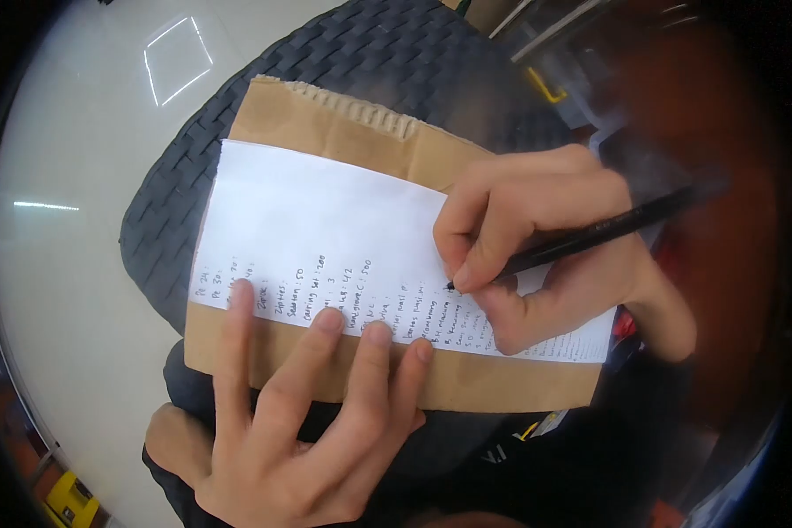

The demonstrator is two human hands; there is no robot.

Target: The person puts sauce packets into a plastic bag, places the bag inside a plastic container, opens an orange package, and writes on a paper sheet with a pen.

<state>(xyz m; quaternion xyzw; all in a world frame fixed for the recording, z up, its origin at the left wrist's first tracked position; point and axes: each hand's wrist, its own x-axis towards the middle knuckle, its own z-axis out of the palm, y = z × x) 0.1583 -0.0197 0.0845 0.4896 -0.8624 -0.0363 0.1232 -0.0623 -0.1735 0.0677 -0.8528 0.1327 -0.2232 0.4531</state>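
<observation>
My right hand (pixel 546 238) is closed around a black pen (pixel 590 232), its tip on a sheet of white paper (pixel 326 211). Handwritten lines, some with numbers, run along the lower part of the sheet. Beneath the paper lies a piece of brown cardboard (pixel 273 339) with a torn, corrugated upper edge. With fingers spread, my left hand (pixel 299 440) presses on the paper's lower edge and the cardboard. Part of the writing is hidden under my fingers and my right hand.
The cardboard rests over a dark woven seat (pixel 185 176). Pale glossy floor (pixel 79 264) shows at the left, with a yellow object (pixel 72 500) at the bottom left corner. A reddish-brown surface (pixel 695 114) is on the right.
</observation>
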